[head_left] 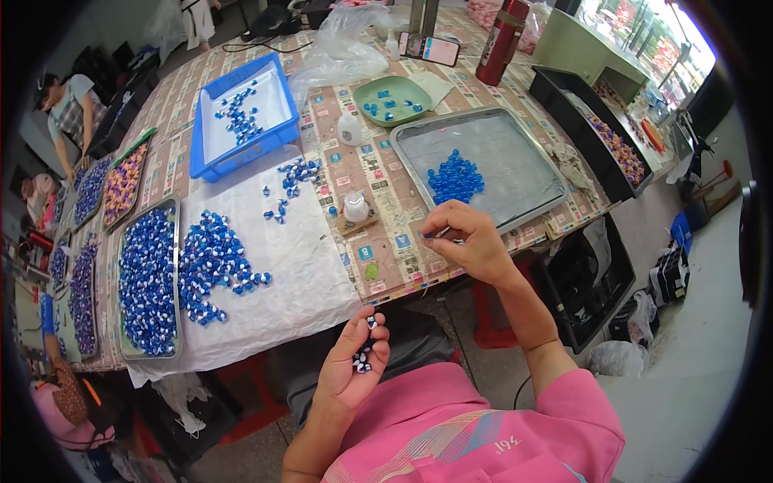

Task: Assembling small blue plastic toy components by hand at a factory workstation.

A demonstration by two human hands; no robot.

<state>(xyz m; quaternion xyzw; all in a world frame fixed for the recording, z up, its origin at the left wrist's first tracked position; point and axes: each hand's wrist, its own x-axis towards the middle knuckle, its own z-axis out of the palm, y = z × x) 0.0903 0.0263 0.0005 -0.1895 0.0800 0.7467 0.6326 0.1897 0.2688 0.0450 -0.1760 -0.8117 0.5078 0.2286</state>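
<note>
My left hand [353, 361] is raised near my chest, cupped around several small blue-and-white beads [366, 352]. My right hand [465, 237] hovers over the table's front edge with its fingers pinched on a thin tool [439, 235], just in front of a metal tray [531, 161] that carries a cluster of plain blue beads [455, 179]. A white sheet [306, 266] to the left carries a large heap of blue-and-white beads [213, 264].
A blue plastic tray [211, 153], a green dish [393, 101] with a few beads, two small white bottles [355, 206], a phone [428, 48] and a red flask [500, 40] stand on the table. More bead trays [147, 282] line the left. Another person [68, 113] works far left.
</note>
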